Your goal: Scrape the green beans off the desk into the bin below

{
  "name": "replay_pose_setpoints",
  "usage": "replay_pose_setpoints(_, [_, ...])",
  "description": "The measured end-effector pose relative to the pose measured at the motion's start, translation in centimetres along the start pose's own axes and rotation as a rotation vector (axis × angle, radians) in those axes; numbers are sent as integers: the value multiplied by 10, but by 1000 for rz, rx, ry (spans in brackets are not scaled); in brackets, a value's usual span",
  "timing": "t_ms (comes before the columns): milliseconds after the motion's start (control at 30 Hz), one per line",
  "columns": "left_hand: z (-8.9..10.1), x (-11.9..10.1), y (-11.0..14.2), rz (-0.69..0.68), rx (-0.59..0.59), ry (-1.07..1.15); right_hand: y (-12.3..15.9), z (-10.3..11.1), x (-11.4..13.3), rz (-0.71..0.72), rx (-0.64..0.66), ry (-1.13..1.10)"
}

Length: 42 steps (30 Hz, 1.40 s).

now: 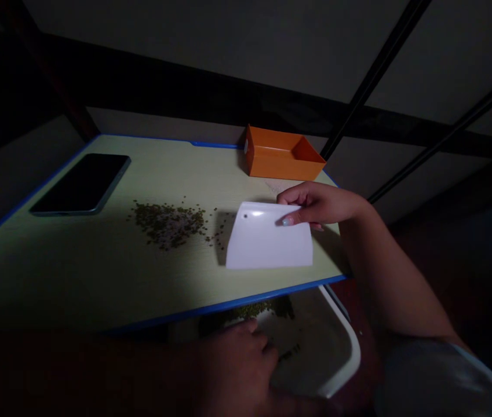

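1. One right hand [319,204] grasps white, flat plastic scraper [267,240], right of loose green-and-pale grain pile [170,224].
2. Left hand [239,362], lower than pile: grip cannot be told.
3. Brisk scraper movement could scatter pile.

The left hand [239,365] is dark and blurred, its lower part and forearm sinking into shadow at the bottom edge, so whether it grips anything cannot be told. It covers part of the white tub [350,353], whose far side is hidden under the tabletop [211,174] and whose near end is obscured. The white scraper [272,243] hides some fingers of the right hand [317,202]. The heaped grains [167,225] are too small to identify. The orange box's [284,169] near wall conceals its floor, and the frame crops the sleeve [437,379].
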<state>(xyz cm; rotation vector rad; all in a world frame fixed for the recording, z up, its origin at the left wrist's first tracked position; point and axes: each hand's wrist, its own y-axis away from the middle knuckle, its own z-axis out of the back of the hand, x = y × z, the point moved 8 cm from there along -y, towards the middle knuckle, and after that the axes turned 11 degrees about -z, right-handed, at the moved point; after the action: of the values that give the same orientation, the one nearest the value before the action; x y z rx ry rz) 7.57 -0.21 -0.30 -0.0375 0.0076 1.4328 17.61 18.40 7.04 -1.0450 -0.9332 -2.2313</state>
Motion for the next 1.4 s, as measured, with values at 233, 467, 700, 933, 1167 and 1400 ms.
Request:
replay_pose_setpoints(233, [5, 2, -4, -38, 91, -26, 10, 34, -9, 20, -135, -16])
replay_pose_setpoints(467, [6, 1, -3, -35, 88, -31, 20, 49, -32, -113, -107, -30])
replay_pose_setpoints(700, [9, 6, 0, 29, 8, 62, 33, 61, -47, -225, -143, 3])
replay_pose_setpoints(933, [3, 9, 4, 61, -54, 170, 31, 51, -51, -332, -75, 32])
replay_pose_setpoints(1167, [9, 9, 5, 60, -110, 124, 27, 44, -47, -311, -36, 12])
replay_pose_setpoints(1400, [12, 5, 0, 5, -22, 15, 23, 37, -38, -255, -1, 10])
